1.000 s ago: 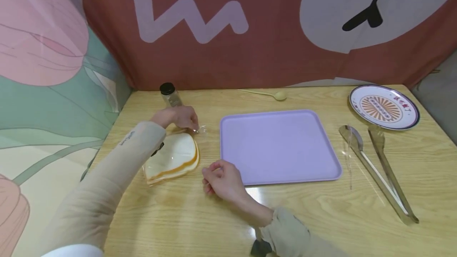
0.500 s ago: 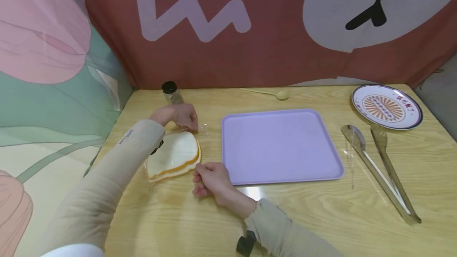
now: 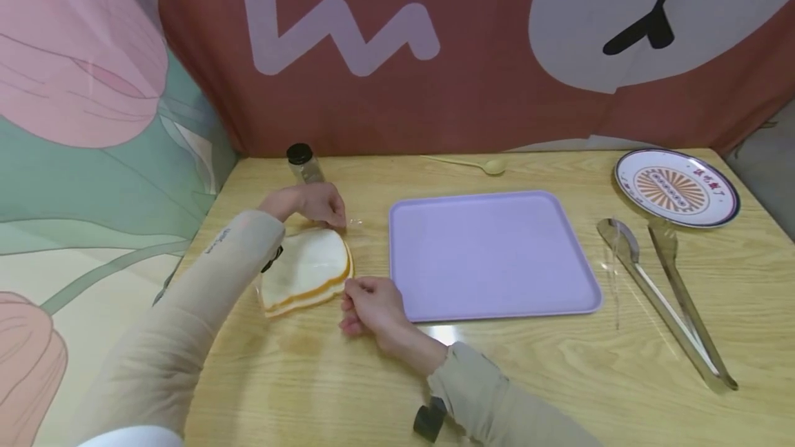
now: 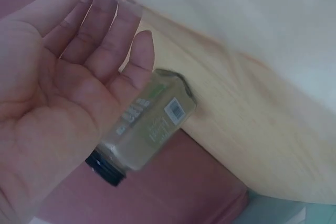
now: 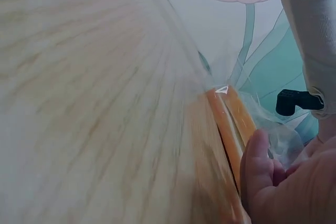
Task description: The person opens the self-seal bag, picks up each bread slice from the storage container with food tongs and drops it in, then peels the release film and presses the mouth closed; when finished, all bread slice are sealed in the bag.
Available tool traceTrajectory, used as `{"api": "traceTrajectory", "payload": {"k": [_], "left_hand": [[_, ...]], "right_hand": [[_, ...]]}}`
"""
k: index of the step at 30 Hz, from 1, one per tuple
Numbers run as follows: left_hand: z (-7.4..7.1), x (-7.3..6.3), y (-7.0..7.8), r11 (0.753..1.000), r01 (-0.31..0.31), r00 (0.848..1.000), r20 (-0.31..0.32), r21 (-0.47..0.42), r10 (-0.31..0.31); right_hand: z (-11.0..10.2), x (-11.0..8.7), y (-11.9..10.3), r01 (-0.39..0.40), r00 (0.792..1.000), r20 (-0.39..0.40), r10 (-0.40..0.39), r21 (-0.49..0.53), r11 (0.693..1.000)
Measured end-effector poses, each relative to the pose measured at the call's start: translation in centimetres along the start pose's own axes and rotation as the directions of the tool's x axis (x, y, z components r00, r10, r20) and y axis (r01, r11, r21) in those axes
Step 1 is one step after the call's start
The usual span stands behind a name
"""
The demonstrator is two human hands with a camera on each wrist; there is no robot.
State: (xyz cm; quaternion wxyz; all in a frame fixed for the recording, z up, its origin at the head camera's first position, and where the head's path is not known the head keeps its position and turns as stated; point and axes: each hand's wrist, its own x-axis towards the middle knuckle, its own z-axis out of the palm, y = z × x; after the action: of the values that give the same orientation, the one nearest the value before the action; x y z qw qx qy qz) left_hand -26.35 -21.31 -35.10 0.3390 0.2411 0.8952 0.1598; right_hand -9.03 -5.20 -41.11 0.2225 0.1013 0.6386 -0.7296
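Two slices of bread [image 3: 304,264] in a clear plastic bag [image 3: 355,226] lie at the left of the table, stacked slightly askew. At the bag's far right corner my left hand [image 3: 323,204] pinches the film; in the left wrist view the fingertips meet the film at the top edge. My right hand [image 3: 375,305] pinches the bag's near right side, close to the crust. The right wrist view shows the bread edges [image 5: 231,119] inside the film, beside my thumb [image 5: 257,163]. Part of the bread is covered by my left sleeve.
A dark-capped jar [image 4: 149,121] stands behind my left hand. A lilac tray [image 3: 491,254] lies to the right of the bread. Farther off are a pale spoon [image 3: 493,167], a patterned plate [image 3: 677,188] and metal tongs [image 3: 664,316]. A curtain [image 3: 472,102] hangs behind the table.
My right hand has moved left to the near right side of the bag and now pinches it. My left hand stays at the far corner. The head view has shifted slightly.
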Motion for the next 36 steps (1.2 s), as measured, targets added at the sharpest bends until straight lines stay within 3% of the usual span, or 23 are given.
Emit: {"api": "traceTrajectory", "payload": {"k": [3,5,7,11,13,16,19,22,25,28,30,31,33,36], "left_hand": [[-0.3,-0.7,-0.4,0.999,-0.052,0.998,-0.041,0.004,0.052],[-0.5,-1.4,-0.8,0.996,-0.090,0.993,-0.079,-0.002,0.089],[-0.5,-2.2,-1.3,0.990,-0.143,0.980,-0.136,0.002,0.142],[0.0,-4.1,-2.0,0.982,-0.188,0.942,-0.284,-0.010,0.177],[0.5,-5.3,-2.2,0.982,-0.185,0.920,-0.358,-0.041,0.158],[1.4,-7.2,-1.7,0.975,-0.189,0.886,-0.449,-0.121,0.116],[2.1,-8.7,-0.7,0.953,-0.233,0.829,-0.552,-0.195,0.090],[2.7,-9.9,0.9,0.923,-0.298,0.749,-0.659,-0.244,0.068],[3.4,-10.6,2.9,0.884,-0.381,0.654,-0.755,-0.272,0.050],[3.9,-10.8,4.9,0.811,-0.510,0.555,-0.830,-0.288,0.054],[4.1,-10.8,6.1,0.773,-0.572,0.504,-0.861,-0.275,0.067],[4.2,-10.8,6.6,0.753,-0.596,0.488,-0.870,-0.277,0.067],[4.5,-10.7,7.6,0.727,-0.622,0.475,-0.878,-0.289,0.057],[5.0,-10.5,8.7,0.676,-0.650,0.483,-0.875,-0.347,0.014]], "right_hand": [[-0.6,0.0,-0.5,0.102,0.995,-0.001,-0.103,-0.131,0.986],[-1.3,0.1,-1.0,0.225,0.973,0.017,-0.229,-0.275,0.935],[-2.1,0.1,-1.6,0.362,0.926,0.054,-0.374,-0.409,0.838],[-3.7,0.3,-2.9,0.537,0.794,0.102,-0.599,-0.578,0.614],[-4.5,0.2,-3.7,0.572,0.757,0.115,-0.643,-0.592,0.567],[-5.9,-0.1,-4.8,0.594,0.716,0.103,-0.690,-0.610,0.525],[-7.4,-0.6,-6.2,0.609,0.685,0.087,-0.724,-0.614,0.502],[-9.0,-1.1,-7.8,0.667,0.634,0.125,-0.763,-0.587,0.458],[-10.8,-1.7,-9.5,0.758,0.545,0.205,-0.813,-0.535,0.374],[-12.5,-2.1,-11.0,0.820,0.443,0.261,-0.857,-0.504,0.271],[-13.6,-2.4,-11.9,0.840,0.394,0.272,-0.878,-0.495,0.223],[-14.1,-2.6,-12.3,0.840,0.385,0.272,-0.882,-0.500,0.213],[-14.9,-2.9,-12.9,0.840,0.379,0.271,-0.885,-0.502,0.206],[-15.7,-3.3,-13.3,0.839,0.394,0.257,-0.882,-0.493,0.231]]}}
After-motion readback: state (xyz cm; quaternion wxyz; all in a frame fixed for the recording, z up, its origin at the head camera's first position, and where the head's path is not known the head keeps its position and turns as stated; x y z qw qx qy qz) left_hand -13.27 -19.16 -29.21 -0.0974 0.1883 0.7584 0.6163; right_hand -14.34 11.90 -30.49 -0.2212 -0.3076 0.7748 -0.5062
